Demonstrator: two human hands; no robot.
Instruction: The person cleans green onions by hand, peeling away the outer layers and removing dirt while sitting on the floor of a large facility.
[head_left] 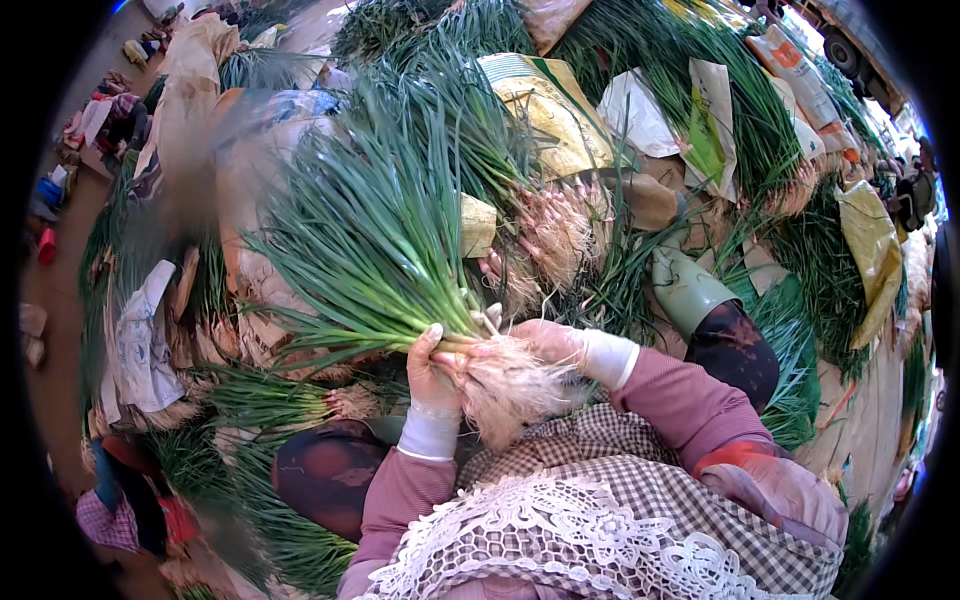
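Observation:
A big bunch of green onions is held up in front of my lap, its long green leaves fanning away to the upper left. Pale, stringy roots hang at its near end. My left hand is closed round the white stems from the left, thumb on top. From the right, my right hand grips the same bunch near the roots, its fingers partly hidden by the stems. Just beyond the hands lies another bunch with its roots toward me.
More green onions lie to the left of my knee. Yellow woven sacks and a white sack lie among the heaps. A green boot covers my right leg. At the far left, people sit by the pile; a vehicle wheel shows far right.

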